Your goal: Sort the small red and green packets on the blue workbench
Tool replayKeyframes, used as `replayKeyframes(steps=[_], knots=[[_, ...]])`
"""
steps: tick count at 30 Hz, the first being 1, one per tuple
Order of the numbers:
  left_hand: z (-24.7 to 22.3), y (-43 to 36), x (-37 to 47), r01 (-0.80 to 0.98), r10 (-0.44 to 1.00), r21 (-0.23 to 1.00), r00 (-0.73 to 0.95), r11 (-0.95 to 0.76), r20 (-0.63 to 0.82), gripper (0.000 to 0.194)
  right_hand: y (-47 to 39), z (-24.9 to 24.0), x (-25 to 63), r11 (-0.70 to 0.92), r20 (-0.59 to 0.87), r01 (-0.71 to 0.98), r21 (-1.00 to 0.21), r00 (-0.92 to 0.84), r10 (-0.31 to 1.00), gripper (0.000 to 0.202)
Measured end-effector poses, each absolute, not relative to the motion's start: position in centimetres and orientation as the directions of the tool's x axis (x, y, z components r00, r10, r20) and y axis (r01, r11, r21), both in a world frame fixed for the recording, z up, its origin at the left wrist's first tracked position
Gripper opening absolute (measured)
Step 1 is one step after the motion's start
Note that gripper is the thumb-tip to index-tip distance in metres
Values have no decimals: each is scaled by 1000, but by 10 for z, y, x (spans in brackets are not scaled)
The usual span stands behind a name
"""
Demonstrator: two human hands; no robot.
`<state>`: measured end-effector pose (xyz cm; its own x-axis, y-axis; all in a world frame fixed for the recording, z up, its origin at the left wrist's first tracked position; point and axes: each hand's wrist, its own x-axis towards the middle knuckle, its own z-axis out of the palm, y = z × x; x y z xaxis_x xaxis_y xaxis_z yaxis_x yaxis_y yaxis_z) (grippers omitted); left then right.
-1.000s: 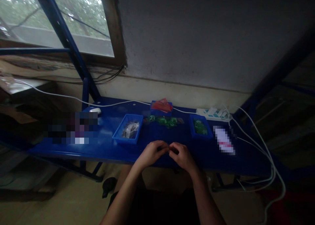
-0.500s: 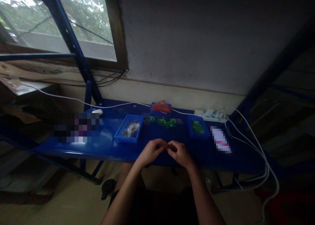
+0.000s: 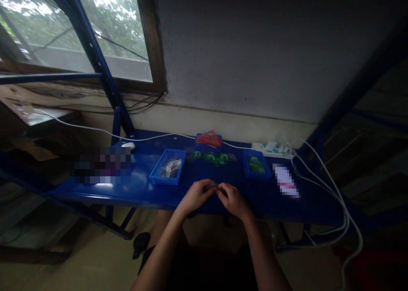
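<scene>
My left hand (image 3: 200, 194) and my right hand (image 3: 232, 197) meet fingertip to fingertip over the front part of the blue table (image 3: 127, 197). Both are closed in a pinch; whatever lies between the fingers is too small and dark to make out. Beyond them, several green packets in clear wrapping (image 3: 215, 158) lie in a row on the tabletop. To the left of my hands stands a blue tray (image 3: 164, 181) of small clear packets (image 3: 172, 168). On the right, another blue tray (image 3: 268, 172) holds green packets (image 3: 256, 164).
At the back, a small blue box (image 3: 208, 148) holds red packets (image 3: 209, 139). A white power strip (image 3: 273, 150) with plugs and cables sits at the back right, near a blurred-out white item (image 3: 285, 180). A white mouse-like object (image 3: 128, 145) lies at the left.
The fingers of my right hand have shifted slightly against those of my left. The trays and packets stay where they were; the view has moved a little.
</scene>
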<state>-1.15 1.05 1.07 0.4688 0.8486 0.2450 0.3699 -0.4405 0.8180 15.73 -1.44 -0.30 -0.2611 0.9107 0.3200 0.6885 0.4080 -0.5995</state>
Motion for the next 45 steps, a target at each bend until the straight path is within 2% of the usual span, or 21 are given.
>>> replayKeyframes(steps=[21,35,45], knots=[[10,9,-12,403,825,799,531,-447,193,24,-15,-5,157,425,366,707,-565,-247,897,16],[7,12,-12,332,863,850,444,-409,242,22,-13,-1,161,348,267,488,-800,-229,936,7],[9,11,-12,276,869,878,424,-392,255,21,-9,1,159,291,231,466,-836,-182,956,11]])
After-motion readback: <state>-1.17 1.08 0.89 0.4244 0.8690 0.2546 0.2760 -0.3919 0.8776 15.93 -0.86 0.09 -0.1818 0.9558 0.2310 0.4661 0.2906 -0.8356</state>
